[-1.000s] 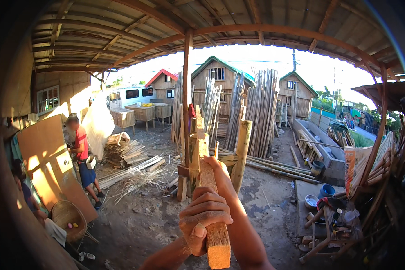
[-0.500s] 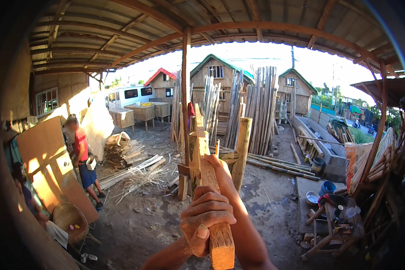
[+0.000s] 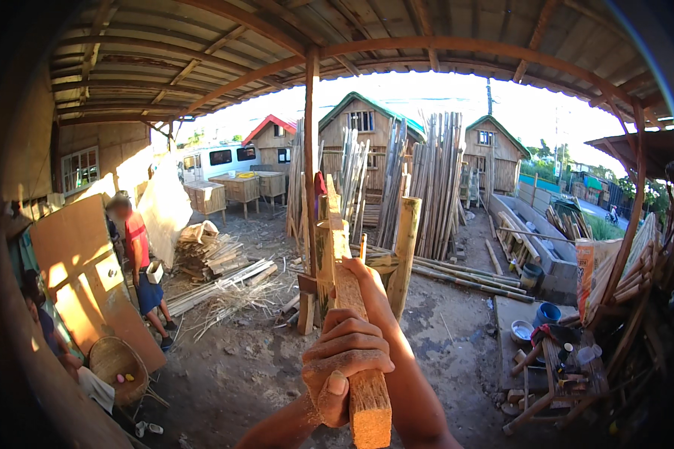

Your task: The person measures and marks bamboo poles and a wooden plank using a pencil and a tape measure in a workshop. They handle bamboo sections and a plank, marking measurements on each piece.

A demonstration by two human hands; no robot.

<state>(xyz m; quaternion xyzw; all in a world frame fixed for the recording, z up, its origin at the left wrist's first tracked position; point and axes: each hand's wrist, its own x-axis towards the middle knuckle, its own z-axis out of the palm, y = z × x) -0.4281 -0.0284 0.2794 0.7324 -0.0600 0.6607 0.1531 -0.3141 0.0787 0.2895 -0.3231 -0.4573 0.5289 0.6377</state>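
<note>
Seen from above in an open-sided shed, a person's left hand point(image 3: 346, 359) wraps its fingers firmly around a long wooden beam point(image 3: 350, 292), close to the square-cut near end, while the right hand point(image 3: 365, 280) lies farther along, thumb against the beam's right side, its other fingers hidden, so whether they grip cannot be told. The beam points away from the person at the center of the view, alongside a thick bamboo post point(image 3: 404, 258) standing to its right. Beyond, tall poles point(image 3: 436, 187) lean upright before small houses point(image 3: 361, 135).
</note>
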